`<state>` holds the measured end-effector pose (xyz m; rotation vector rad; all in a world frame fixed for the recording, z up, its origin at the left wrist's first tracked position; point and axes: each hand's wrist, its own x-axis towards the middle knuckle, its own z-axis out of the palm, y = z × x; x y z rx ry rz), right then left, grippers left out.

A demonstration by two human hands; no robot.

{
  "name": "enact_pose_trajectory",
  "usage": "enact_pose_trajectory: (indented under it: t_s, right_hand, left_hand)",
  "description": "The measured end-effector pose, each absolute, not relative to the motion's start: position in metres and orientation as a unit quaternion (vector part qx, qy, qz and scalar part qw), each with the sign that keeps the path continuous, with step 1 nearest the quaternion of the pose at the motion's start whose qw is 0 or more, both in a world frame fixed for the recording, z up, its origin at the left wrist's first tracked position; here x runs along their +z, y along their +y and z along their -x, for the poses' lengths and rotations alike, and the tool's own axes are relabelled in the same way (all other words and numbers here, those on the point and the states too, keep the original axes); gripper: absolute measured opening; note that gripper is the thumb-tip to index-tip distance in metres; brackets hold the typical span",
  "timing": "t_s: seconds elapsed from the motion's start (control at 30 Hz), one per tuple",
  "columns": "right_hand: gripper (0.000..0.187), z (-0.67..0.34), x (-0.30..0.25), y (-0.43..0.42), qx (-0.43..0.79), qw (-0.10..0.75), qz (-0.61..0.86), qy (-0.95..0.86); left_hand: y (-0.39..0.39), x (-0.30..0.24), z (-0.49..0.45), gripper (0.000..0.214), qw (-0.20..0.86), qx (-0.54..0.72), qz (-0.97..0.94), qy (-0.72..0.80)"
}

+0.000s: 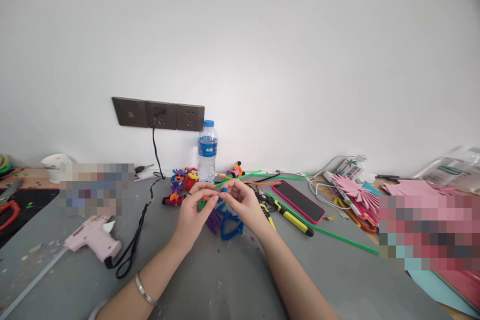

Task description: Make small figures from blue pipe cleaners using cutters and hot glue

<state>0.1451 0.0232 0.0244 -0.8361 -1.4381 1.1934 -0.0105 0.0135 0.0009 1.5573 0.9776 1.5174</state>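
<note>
My left hand [195, 210] and my right hand [243, 202] meet above the grey table [210, 280], fingers pinched together on a small blue pipe-cleaner piece [223, 191]. Under the hands lie a blue pipe-cleaner shape [231, 224], a purple one [213, 221] and a bit of green. A silver bracelet [144, 290] is on my left wrist. Small pipe-cleaner figures [183, 180] stand just behind the hands.
A water bottle [207, 151] stands at the wall under the sockets [159, 114]. A pink glue gun [94, 237] with a black cord lies left. A phone in a pink case [299, 201], yellow-handled pliers [288, 216], green sticks and pink paper fans [354, 189] lie right.
</note>
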Motion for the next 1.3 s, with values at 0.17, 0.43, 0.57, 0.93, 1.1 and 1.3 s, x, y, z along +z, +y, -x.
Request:
enact_pose_trajectory:
  t_s: [0.17,0.43,0.57,0.93,1.1,1.3]
  right_hand:
    - [0.032,-0.145,0.025,0.0232,0.494,0.516,0.35,-0.605]
    - [0.035,-0.1447,0.0252,0.0225,0.489,0.503,0.366,-0.612]
    - [0.033,-0.1432,0.0237,0.0217,0.477,0.501,0.373,-0.618]
    - [0.035,-0.1454,0.0241,0.0239,0.488,0.53,0.365,-0.59]
    - [0.036,-0.1469,0.0272,0.0232,0.508,0.551,0.375,-0.546]
    - [0.036,-0.1529,0.0294,0.0265,0.484,0.654,0.381,-0.44]
  left_hand:
    - [0.0132,0.0,0.0111,0.014,0.358,0.586,-0.616,0.386]
    - [0.013,0.0025,0.013,0.019,0.344,0.579,-0.634,0.381]
    - [0.0131,0.0039,0.0128,0.018,0.336,0.578,-0.638,0.383]
    - [0.0138,0.0007,0.012,0.024,0.381,0.594,-0.575,0.414]
    - [0.0135,0.0056,0.0118,0.034,0.372,0.601,-0.557,0.435]
    - [0.0141,0.0086,0.0115,0.036,0.366,0.608,-0.549,0.441]
